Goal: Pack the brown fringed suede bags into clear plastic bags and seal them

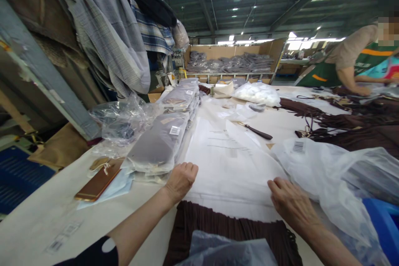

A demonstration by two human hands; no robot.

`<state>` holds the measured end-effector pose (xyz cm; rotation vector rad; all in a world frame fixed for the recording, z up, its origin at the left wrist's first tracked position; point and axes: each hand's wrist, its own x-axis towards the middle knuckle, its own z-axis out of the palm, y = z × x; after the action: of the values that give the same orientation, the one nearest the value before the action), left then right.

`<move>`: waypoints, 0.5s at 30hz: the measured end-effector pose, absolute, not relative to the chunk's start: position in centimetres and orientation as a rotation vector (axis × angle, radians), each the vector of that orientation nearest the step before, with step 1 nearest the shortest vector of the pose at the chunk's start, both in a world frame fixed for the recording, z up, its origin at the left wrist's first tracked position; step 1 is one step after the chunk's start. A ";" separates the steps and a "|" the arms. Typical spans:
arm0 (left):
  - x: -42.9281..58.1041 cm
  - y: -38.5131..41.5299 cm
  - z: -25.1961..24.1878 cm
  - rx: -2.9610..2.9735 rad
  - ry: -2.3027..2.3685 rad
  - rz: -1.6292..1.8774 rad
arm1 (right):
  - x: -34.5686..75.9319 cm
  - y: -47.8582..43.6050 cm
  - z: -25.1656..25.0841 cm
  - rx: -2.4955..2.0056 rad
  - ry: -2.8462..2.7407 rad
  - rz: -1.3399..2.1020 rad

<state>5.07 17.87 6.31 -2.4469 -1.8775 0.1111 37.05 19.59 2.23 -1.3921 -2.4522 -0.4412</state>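
A thin white plastic bag (230, 166) with faint printed lines lies spread flat on the table in front of me. My left hand (182, 181) is closed at its near left edge, fingers curled and pinching it. At the near right edge my right hand (289, 201) is also closed on the bag. Just below, nearer to me, sits a dark brown fringed piece (224, 218), with a translucent plastic bag (230, 251) over its near part. Beside my left hand stands a stack of bagged grey items (154, 143) with barcode labels.
A brown phone (99, 181) lies at left by crumpled clear plastic (121, 120). A brown strap (257, 131) lies beyond the white bag. At right are a barcoded plastic bag (324, 170), a blue bin (382, 226) and brown fringed pieces (368, 122). A co-worker (349, 60) stands far right.
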 end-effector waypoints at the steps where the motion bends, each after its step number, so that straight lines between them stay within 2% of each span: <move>1: 4.8 17.7 6.2 -2.439 -1.897 0.100 | 37.4 19.4 2.2 -1.468 -2.423 -0.408; 9: 3.9 16.9 4.9 -2.297 -2.288 -0.226 | 39.2 17.6 1.8 -1.868 -1.901 0.183; 12: 3.8 16.5 4.4 -2.171 -2.502 -0.543 | 39.6 17.5 1.3 -1.909 -1.539 0.467; 15: 3.7 16.3 3.6 -2.005 -2.693 -1.014 | 39.1 17.2 0.8 -1.829 -1.184 0.774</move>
<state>3.72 16.30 3.62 -2.0049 -2.6926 -1.0140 39.12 17.24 0.78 -1.8293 -1.1840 0.7744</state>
